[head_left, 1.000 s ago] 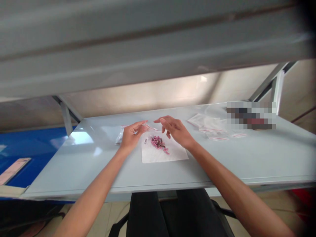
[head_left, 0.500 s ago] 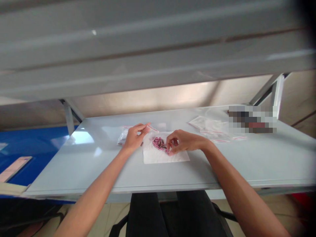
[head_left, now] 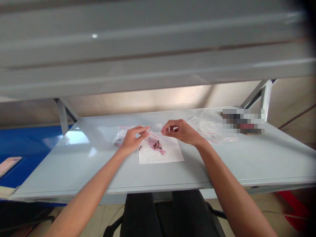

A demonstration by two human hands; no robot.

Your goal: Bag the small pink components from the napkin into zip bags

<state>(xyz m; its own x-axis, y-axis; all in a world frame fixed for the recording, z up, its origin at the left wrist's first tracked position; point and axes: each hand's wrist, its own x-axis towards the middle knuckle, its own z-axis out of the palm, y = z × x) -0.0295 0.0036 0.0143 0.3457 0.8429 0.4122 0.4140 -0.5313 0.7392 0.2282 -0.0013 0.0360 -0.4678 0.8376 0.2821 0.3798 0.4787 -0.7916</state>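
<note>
My left hand (head_left: 133, 140) pinches the top corner of a small clear zip bag (head_left: 153, 135) with a red stripe. The bag hangs over a white paper sheet (head_left: 172, 156). Under and beside it lies a small pile of pink beads (head_left: 161, 151) with several dark brown tube-shaped pieces (head_left: 157, 145); whether some of them are inside the bag I cannot tell. One more brown piece (head_left: 140, 148) lies near the sheet's left edge. My right hand (head_left: 181, 131) is raised to the right of the bag, fingertips pressed together; anything between them is too small to see.
Another clear bag (head_left: 119, 135) lies behind my left hand. Several flat clear bags (head_left: 209, 130) are spread at the back right, beside a blurred-out object (head_left: 243, 121). A grey shelf (head_left: 158, 65) hangs low over the table (head_left: 98, 171). A phone-like slab (head_left: 10, 164) rests on blue at the left.
My right hand has lifted off the pile and moved back, up beside the bag. The beads and brown pieces show more fully. My left hand keeps its hold; the view has shifted slightly.
</note>
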